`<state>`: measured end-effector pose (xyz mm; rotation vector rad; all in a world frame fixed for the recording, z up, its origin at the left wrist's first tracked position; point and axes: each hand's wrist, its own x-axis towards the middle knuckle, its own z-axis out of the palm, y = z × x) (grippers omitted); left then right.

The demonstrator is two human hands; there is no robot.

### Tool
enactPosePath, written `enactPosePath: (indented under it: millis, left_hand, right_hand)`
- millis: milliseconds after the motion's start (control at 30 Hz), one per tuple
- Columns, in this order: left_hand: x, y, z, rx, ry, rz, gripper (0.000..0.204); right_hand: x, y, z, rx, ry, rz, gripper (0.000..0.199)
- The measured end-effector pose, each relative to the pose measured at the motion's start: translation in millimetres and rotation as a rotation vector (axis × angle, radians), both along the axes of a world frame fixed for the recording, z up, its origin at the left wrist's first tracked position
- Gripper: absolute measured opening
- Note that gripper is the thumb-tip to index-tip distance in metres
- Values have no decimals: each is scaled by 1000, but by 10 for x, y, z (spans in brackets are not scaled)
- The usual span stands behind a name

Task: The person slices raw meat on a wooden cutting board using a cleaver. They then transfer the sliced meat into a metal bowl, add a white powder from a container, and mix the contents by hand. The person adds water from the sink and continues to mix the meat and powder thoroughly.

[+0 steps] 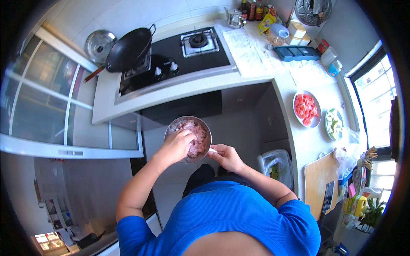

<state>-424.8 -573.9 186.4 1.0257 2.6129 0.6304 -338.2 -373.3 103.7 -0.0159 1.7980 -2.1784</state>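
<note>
A round metal bowl (209,132) is held in front of my body, above the floor. Inside it lies pink, sliced raw meat (197,146). My left hand (181,144) reaches in over the bowl's left side, its fingers curled into the meat and the fingertips partly hidden. At the lower right edge, my right hand (227,157) pinches the bowl by its rim or a short handle; which of the two I cannot make out. The bowl looks close to level.
A black wok (128,50) with a wooden handle sits on the left burner of the gas stove (192,59). Along the right counter stand a plate of red tomato pieces (306,109), a plate of pale green slices (334,124), and a cutting board (317,181). Below is a bin (267,160).
</note>
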Motion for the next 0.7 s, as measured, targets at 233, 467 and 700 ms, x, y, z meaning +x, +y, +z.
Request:
enactPosePath:
  millis: [233,467,700]
  left_hand:
    - [-1399,617,85,247,78,-80,13]
    - [-2877,1038,115,396,81,-266,15]
    - [-3786,1718,-47,445,-25,-364,13]
  right_hand:
    - [-1046,490,-98,-95,-78,-267,30]
    - [-2112,958,-65,11,-110,-587,30]
    - [-2796,1415,-215,41,-197,-735,31]
